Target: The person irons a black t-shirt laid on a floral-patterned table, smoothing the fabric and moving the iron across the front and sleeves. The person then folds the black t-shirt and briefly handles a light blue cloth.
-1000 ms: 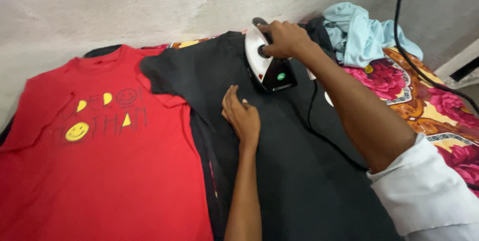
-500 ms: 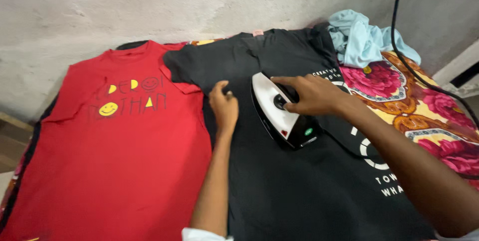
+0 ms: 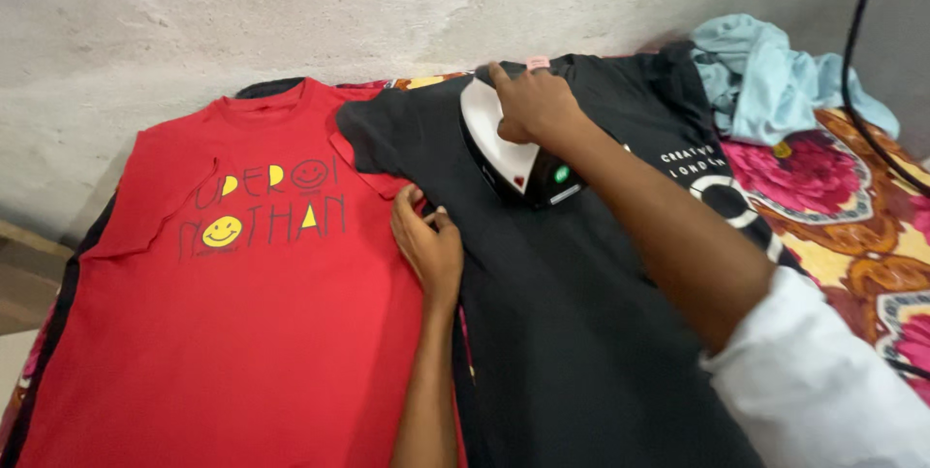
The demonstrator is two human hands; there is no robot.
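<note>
Head view: right hand [image 3: 531, 103] clamped on the iron [image 3: 504, 145] near the black shirt's [image 3: 572, 332] collar; left hand [image 3: 427, 244] flat, fingers together; lower half looks unpressed.

A floral blanket [image 3: 852, 235] — pink roses on yellow and orange — covers the surface along a grey wall. On it lie a red T-shirt [image 3: 242, 332] at the left edge and a black T-shirt [image 3: 572, 332] in the middle, its sleeve overlapping the red one. A crumpled pale-blue garment [image 3: 775, 80] sits at the far right corner — a black cord [image 3: 857, 61] passes beside it.
</note>
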